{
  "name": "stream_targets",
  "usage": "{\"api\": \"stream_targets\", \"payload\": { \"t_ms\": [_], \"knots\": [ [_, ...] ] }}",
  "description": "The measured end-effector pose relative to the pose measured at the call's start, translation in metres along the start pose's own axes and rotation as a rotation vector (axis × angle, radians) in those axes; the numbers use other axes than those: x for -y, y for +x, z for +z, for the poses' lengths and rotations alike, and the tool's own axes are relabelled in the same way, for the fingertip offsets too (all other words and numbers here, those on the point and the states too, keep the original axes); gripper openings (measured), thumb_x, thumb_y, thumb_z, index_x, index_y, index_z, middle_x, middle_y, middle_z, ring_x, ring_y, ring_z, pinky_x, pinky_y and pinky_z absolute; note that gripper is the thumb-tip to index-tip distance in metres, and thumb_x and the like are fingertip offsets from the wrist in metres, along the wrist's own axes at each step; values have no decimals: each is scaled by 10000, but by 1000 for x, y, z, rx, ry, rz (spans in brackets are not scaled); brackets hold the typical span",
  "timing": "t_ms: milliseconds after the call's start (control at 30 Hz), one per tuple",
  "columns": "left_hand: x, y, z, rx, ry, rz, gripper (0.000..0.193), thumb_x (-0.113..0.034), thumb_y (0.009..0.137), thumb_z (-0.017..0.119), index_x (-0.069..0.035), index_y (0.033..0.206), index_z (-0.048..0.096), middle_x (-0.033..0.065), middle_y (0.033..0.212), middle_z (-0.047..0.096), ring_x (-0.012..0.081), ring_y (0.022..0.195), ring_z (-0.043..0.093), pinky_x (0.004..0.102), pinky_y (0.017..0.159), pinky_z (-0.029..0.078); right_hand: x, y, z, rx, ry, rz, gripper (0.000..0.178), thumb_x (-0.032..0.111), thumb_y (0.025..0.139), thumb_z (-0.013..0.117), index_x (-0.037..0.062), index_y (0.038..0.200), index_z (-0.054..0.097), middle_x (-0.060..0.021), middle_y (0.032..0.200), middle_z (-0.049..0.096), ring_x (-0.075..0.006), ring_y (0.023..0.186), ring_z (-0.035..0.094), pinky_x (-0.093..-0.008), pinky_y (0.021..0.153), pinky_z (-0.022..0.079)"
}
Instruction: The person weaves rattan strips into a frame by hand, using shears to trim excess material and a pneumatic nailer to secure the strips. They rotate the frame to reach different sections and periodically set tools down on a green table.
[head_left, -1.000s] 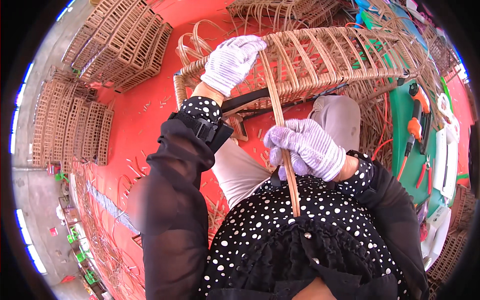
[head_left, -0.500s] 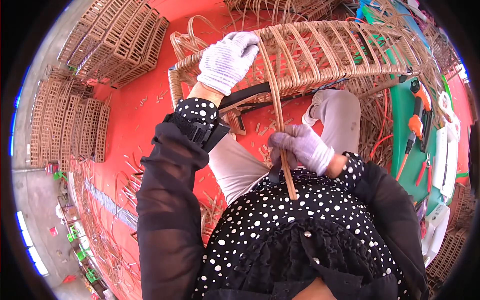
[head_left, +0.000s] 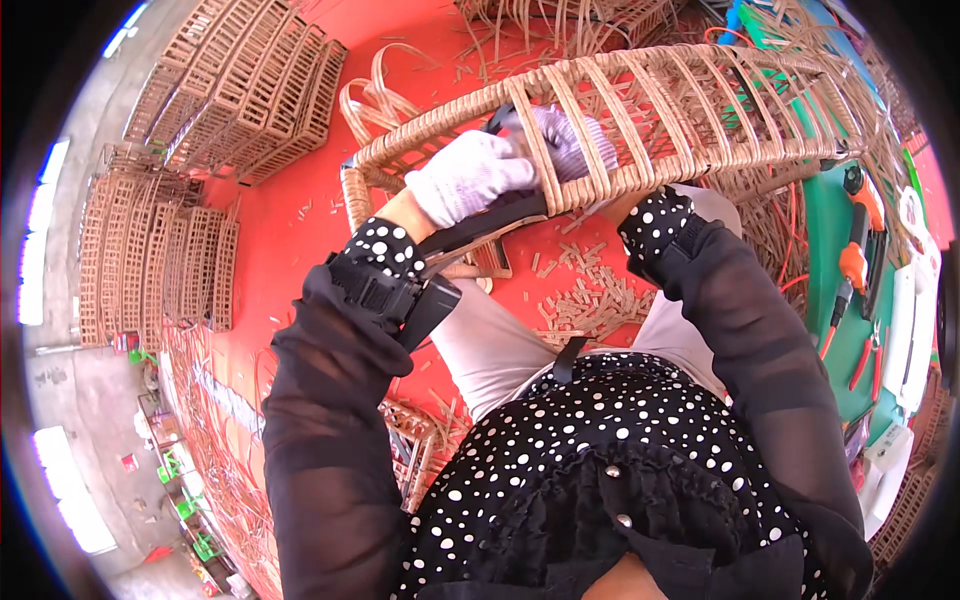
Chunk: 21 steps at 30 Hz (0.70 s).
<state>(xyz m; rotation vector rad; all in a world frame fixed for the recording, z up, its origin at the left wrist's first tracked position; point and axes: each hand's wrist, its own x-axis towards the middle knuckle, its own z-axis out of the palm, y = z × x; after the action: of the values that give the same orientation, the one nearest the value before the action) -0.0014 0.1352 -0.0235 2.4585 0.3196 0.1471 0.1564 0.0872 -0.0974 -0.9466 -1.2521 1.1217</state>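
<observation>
A long woven frame (head_left: 690,165) of tan rattan-like strips lies across in front of me, its rails wrapped and joined by several crosswise strands. My left hand (head_left: 470,180), in a white knitted glove, is closed at the bare black part of the near rail (head_left: 485,222), beside the last crosswise strand (head_left: 535,145). My right hand (head_left: 575,145), also gloved, reaches under the near rail and shows through the gaps between strands. Its fingers meet those of my left hand. What the two hands pinch is hidden, and the strip's loose end is out of sight.
Stacks of brown woven frames (head_left: 250,90) stand at the left on the red floor. Cut strip pieces (head_left: 595,300) lie between my legs. On the green surface (head_left: 835,220) at the right are an orange-and-black tool (head_left: 855,260) and red-handled pliers (head_left: 868,360).
My right hand has moved from near my lap up and behind the frame's near rail. The strips that hung toward my lap no longer show there. My left hand has come down from the far rail.
</observation>
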Motion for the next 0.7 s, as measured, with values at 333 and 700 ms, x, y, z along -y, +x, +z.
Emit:
{"api": "stream_targets", "payload": {
  "t_ms": [333,700],
  "knots": [
    [-72,-23,27,-329,523,12,273,-163,790,630,15,996,614,150,931,630,300,856,618,326,766,495,88,-105,1,188,270,608,485,432,908,450,-23,884,615,-121,734,648,-121,446,549,-212,423,447],
    [-44,-21,-10,74,-388,-354,290,-236,898,477,18,906,616,96,756,624,130,605,614,258,557,508,-7,-90,17,131,149,560,207,200,873,558,3,871,622,-66,705,637,-108,478,561,-219,421,449]
  ]
}}
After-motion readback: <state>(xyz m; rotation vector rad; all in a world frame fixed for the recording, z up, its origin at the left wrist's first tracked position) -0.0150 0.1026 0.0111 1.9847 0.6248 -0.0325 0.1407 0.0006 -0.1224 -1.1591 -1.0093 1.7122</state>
